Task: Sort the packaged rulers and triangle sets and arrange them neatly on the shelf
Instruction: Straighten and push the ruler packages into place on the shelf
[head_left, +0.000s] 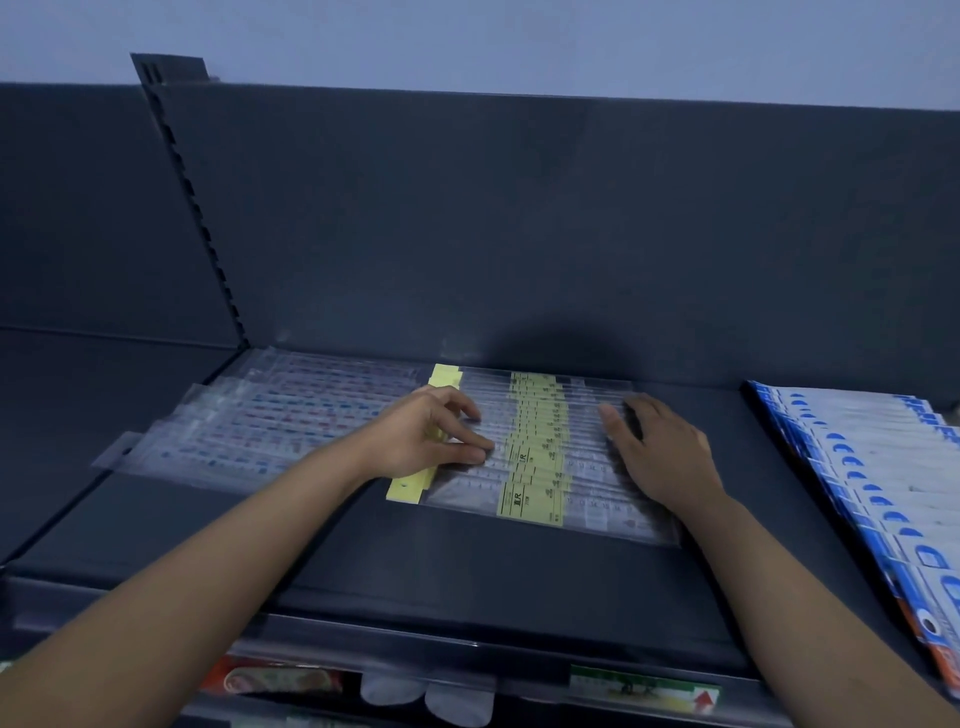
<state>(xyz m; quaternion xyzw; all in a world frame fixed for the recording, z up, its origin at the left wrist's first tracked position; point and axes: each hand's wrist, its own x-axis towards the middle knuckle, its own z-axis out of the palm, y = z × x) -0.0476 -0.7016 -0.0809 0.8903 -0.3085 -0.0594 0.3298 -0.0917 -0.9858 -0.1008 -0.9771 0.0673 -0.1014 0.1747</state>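
So I'm looking at the shelf (467, 561), and on its left the clear ruler packs with red and blue print (270, 421) are lying fanned out, front to back. Next over, my left hand (431, 436) is sitting with bent fingers on the yellow-labelled ruler packs (535, 467) in the middle. Can't tell if it's pinching one or only pressing. My right hand (654, 447) is lying flat and relaxed on their right end. Far right, the blue-and-white packs (872, 467) are lying overlapped, well apart.
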